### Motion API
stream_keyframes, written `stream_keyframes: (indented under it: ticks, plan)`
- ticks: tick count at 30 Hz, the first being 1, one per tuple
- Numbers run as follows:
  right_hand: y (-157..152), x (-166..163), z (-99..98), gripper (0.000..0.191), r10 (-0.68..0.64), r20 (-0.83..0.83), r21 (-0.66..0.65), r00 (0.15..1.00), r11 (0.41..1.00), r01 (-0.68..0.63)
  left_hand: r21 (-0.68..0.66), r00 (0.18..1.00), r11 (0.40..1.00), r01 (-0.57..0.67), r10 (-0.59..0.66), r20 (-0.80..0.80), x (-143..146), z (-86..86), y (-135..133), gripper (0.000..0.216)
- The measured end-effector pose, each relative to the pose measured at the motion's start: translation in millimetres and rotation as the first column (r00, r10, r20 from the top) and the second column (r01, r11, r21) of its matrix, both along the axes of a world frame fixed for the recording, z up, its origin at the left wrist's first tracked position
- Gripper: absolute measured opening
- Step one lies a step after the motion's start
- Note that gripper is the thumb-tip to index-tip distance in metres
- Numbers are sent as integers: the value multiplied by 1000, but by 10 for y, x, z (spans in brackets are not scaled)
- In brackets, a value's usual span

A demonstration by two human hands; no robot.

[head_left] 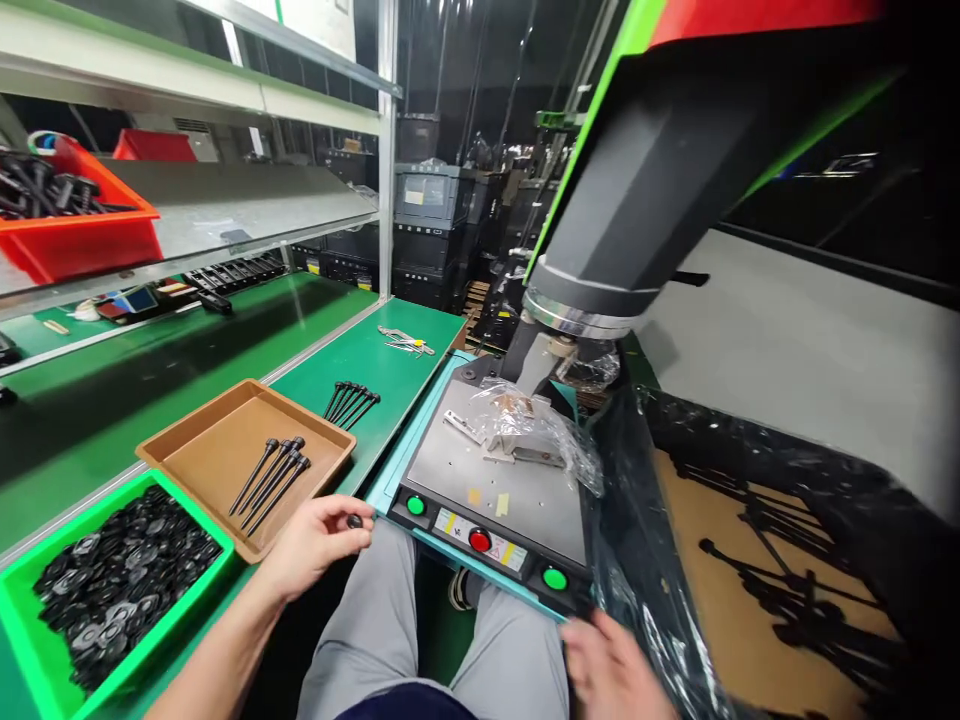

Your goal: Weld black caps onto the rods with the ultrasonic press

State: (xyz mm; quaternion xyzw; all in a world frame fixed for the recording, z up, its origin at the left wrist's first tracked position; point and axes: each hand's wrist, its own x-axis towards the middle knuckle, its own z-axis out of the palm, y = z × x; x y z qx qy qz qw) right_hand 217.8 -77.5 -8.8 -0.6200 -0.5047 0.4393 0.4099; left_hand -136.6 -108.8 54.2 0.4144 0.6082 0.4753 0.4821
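My left hand (313,545) hovers at the front corner of the brown tray (196,458), its fingers pinched on a small black part (354,521). Several black pins (271,473) lie in that tray, and another bunch of black pins (351,402) rests on the green bench behind it. My right hand (606,665) is low at the front right, near the press machine's right green button (555,577) and the plastic-lined box edge; it is blurred and its fingers are hard to read.
A green bin of black washers-like parts (112,585) sits at the left front. The press base (495,480) has two green buttons and a red button (479,540), with a plastic-wrapped fixture (525,425) under the press head (600,290). A cardboard box with black plastic liner (750,580) holds finished pins.
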Motion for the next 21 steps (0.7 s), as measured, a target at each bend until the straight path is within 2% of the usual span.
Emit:
stream_keyframes:
  ticks: [3,5,7,10,13,16,21]
  plan:
    - [95,-523,-36,44,265,-38,75,964,962,-261,70,992,996,55,-62,109,407,-61,184,40]
    - [156,-792,26,36,423,-6,188,906,891,-414,119,979,991,67,-88,183,580,-77,255,44]
    - [193,-934,135,29,498,38,271,866,829,-489,180,954,976,121,-164,249,666,-85,300,48]
    - [223,-950,299,22,520,122,349,846,775,-527,253,889,910,329,-389,243,691,-83,345,52]
    - [261,-866,379,19,528,220,378,820,729,-571,221,832,820,527,-551,61,690,-53,393,51]
    - [296,-775,379,19,516,307,373,800,708,-600,147,785,771,619,-606,-127,713,-1,451,48]
    - [297,-674,340,20,453,435,394,778,681,-617,102,709,706,701,-673,-210,773,56,524,49]
